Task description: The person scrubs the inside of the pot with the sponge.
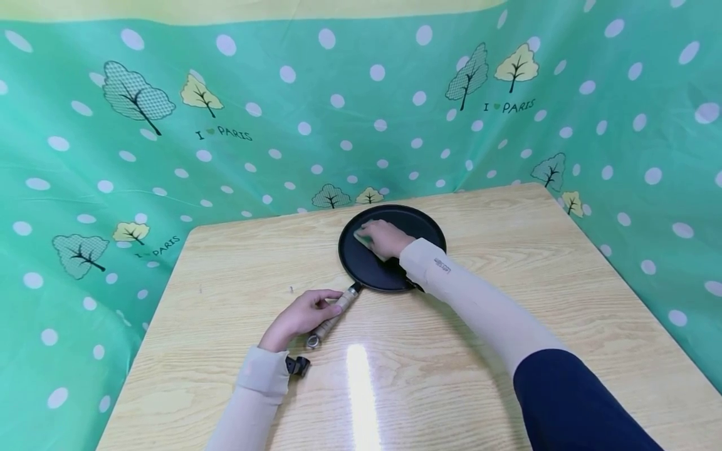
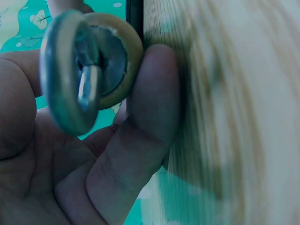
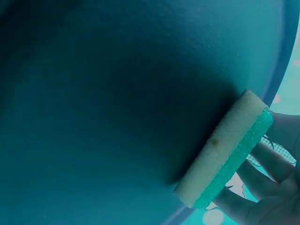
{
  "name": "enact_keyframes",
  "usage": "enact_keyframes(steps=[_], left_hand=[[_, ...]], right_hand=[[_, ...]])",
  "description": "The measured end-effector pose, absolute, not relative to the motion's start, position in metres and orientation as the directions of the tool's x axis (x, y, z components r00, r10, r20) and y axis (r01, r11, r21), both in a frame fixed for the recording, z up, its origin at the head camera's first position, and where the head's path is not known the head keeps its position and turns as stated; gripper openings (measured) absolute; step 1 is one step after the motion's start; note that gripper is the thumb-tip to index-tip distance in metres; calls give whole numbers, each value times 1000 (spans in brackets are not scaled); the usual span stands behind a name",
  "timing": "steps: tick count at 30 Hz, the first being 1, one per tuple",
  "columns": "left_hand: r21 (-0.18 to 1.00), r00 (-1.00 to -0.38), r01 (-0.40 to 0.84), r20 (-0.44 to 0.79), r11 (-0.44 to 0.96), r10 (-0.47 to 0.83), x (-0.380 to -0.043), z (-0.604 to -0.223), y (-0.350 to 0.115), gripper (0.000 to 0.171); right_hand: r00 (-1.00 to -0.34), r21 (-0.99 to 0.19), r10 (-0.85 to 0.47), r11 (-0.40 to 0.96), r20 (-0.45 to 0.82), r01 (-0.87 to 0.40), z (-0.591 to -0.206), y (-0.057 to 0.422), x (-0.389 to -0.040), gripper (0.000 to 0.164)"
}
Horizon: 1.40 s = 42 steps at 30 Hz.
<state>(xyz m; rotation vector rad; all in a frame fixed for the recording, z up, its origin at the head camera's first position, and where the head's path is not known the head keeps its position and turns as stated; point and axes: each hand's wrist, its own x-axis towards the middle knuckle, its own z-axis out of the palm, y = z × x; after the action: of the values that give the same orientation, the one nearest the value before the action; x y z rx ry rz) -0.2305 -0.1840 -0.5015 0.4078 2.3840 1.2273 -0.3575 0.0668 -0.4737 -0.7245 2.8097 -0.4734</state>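
Note:
A round, flat black frying pan [image 1: 369,270] lies on the wooden table, its handle [image 1: 327,327] pointing toward me and to the left. With thumb and fingers, my left hand [image 1: 304,311] grips that handle. The left wrist view gives the handle end with its metal hanging ring [image 2: 68,72] close up, fingers on both sides. Over the pan, my right hand [image 1: 388,239] holds a sponge [image 3: 227,152], pale on one side and green on the other. The pale side faces the pan's cooking surface [image 3: 117,117], and the fingers lie behind the green side.
The wooden table [image 1: 237,263] carries a bright light reflection [image 1: 361,394] in front of the pan. A green dotted curtain [image 1: 304,81] with printed trees hangs behind and along the sides.

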Motion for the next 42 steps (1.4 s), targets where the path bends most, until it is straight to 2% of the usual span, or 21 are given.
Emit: enact_keyframes(steps=[21,42], left_hand=[[831,-866,53,-238,553,440,-231,-503,-184,40],[827,-864,55,-241,559,441,-232,-504,-185,40]], right_hand=[[-897,-395,-416,857,-150,-332,-471,62,-370,51],[-922,-409,-357,871,-146,-272,-473,81,-388,51]])
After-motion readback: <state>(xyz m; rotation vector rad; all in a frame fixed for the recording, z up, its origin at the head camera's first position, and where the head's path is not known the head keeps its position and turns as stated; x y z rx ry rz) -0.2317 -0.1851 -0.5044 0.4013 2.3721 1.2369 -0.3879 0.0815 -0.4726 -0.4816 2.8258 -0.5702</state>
